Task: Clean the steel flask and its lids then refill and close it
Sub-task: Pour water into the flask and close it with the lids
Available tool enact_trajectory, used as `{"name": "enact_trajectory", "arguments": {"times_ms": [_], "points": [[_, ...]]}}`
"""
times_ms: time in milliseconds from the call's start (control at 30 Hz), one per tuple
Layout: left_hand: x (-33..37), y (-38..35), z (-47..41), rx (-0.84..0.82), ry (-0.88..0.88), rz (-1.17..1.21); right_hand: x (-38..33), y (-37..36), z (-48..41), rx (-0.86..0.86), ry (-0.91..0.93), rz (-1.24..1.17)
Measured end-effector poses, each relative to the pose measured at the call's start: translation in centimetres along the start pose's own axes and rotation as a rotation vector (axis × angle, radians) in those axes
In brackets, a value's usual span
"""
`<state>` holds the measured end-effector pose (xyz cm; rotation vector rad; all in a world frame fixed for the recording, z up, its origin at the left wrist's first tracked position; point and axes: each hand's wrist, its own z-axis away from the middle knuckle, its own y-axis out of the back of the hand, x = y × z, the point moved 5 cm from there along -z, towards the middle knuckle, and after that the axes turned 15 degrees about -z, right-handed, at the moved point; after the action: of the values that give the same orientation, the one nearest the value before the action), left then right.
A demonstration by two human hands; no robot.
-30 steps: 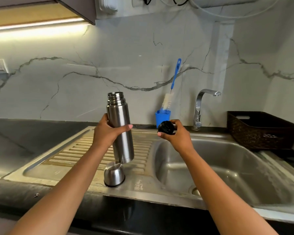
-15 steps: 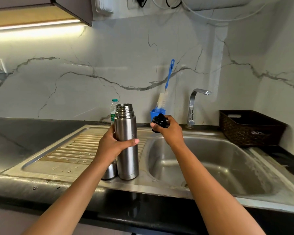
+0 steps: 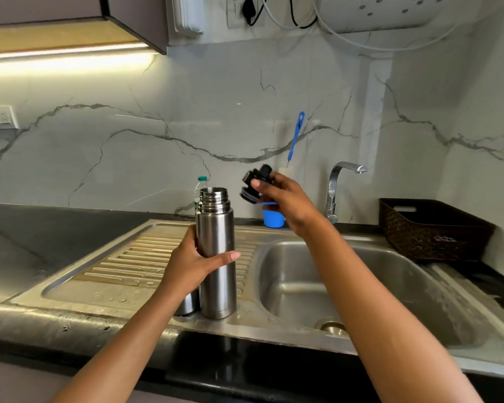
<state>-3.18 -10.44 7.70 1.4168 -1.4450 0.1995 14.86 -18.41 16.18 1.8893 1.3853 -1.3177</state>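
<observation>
The open steel flask (image 3: 217,274) stands upright on the drainboard near the sink's front edge. My left hand (image 3: 191,267) grips its body around the middle. Just behind my left wrist the steel cup lid (image 3: 186,305) sits on the drainboard, mostly hidden. My right hand (image 3: 285,199) holds the black inner stopper (image 3: 253,184) tilted in the air, up and to the right of the flask's mouth.
The sink basin (image 3: 361,286) lies to the right, with a tap (image 3: 336,187) behind it. A blue holder (image 3: 273,218) with a bottle brush (image 3: 296,138) stands at the wall. A small plastic bottle (image 3: 201,184) peeks out behind the flask. A dark woven basket (image 3: 431,231) sits far right.
The flask went from held in the air to standing on the drainboard beside the cup lid. My right hand lifted the stopper higher and tilted it.
</observation>
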Motion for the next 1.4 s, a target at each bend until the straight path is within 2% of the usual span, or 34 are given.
{"name": "enact_trajectory", "arguments": {"times_ms": [233,467,633,733,800,900,933,967,1033,1100,1133,1267,1333,1400], "points": [[-2.6,1.1,-0.5,-0.328,0.014,0.352,-4.5,-5.8,-3.0,-0.395,-0.082,0.21],[-3.2,0.5,-1.0,-0.433,-0.035,0.352,-3.0,-7.2,-3.4,-0.548,-0.236,0.498],[-3.2,0.5,-1.5,-0.466,-0.054,0.305,-1.8,-6.7,-2.7,-0.54,-0.291,0.474],[-3.5,0.4,-1.5,-0.452,-0.045,0.308,-2.6,-6.9,-2.1,-0.445,-0.193,0.586],[-3.5,0.3,-1.4,-0.443,-0.045,0.31,-3.3,-7.8,-1.9,-0.313,-0.047,0.808],[-3.3,0.3,-1.4,-0.438,-0.05,0.312,-3.5,-9.1,-1.3,-0.111,0.157,1.357],[-3.3,0.3,-1.4,-0.443,-0.051,0.311,-3.6,-9.2,-1.2,-0.103,0.161,1.403],[-3.3,0.3,-1.4,-0.45,-0.05,0.309,-3.8,-8.9,-1.3,-0.144,0.097,1.323],[-3.4,0.3,-1.5,-0.465,-0.046,0.308,-4.1,-7.8,-1.7,-0.324,-0.134,0.85],[-3.6,0.3,-1.6,-0.474,-0.039,0.312,-4.5,-6.8,-2.4,-0.46,-0.275,0.4],[-3.6,0.3,-1.6,-0.475,-0.037,0.312,-4.5,-6.5,-2.7,-0.511,-0.301,0.334],[-3.5,0.4,-1.5,-0.474,-0.052,0.296,-3.9,-7.9,-3.0,-0.672,-0.307,0.548],[-3.3,0.4,-1.5,-0.469,-0.063,0.286,-4.5,-8.7,-3.3,-0.636,-0.219,0.669],[-3.2,0.3,-1.6,-0.461,-0.066,0.277,-5.0,-9.5,-3.3,-0.512,-0.153,0.858]]}}
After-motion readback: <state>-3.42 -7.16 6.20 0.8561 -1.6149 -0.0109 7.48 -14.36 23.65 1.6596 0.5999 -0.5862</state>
